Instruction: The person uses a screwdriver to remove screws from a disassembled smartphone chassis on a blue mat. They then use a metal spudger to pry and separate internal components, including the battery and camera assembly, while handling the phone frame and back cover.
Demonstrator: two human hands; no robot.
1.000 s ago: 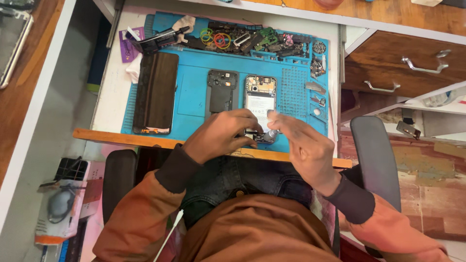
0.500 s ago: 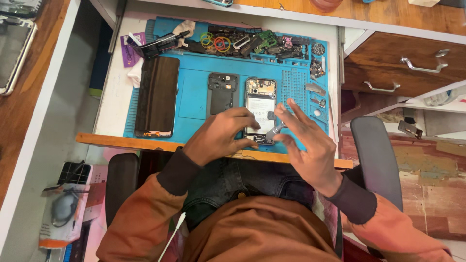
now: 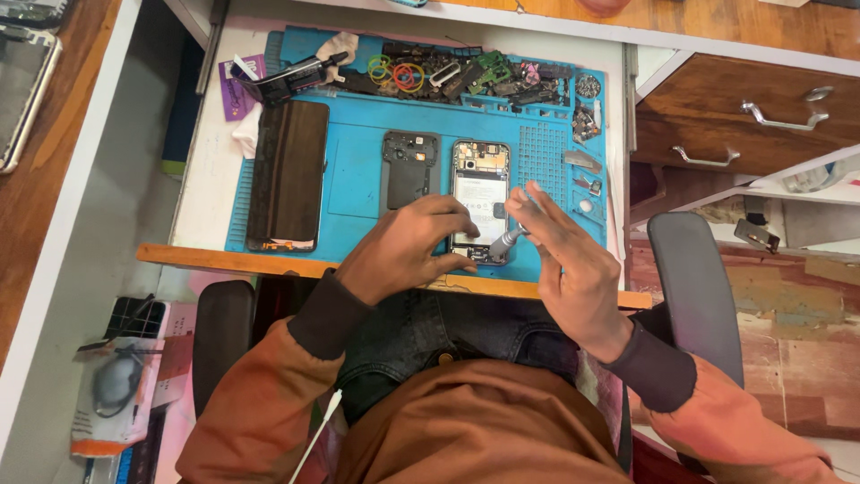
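Blue mat [image 3: 358, 179] on the desk: its top tray [image 3: 502, 76] holds a clutter of small parts and coloured rubber bands. An opened phone [image 3: 479, 193] lies on the mat's flat part, its dark back cover [image 3: 409, 170] just left. Your left hand [image 3: 408, 246] presses fingers on the phone's lower end. Your right hand [image 3: 569, 260] pinches a thin metal screwdriver [image 3: 509, 240], tip apparently at the phone's bottom edge.
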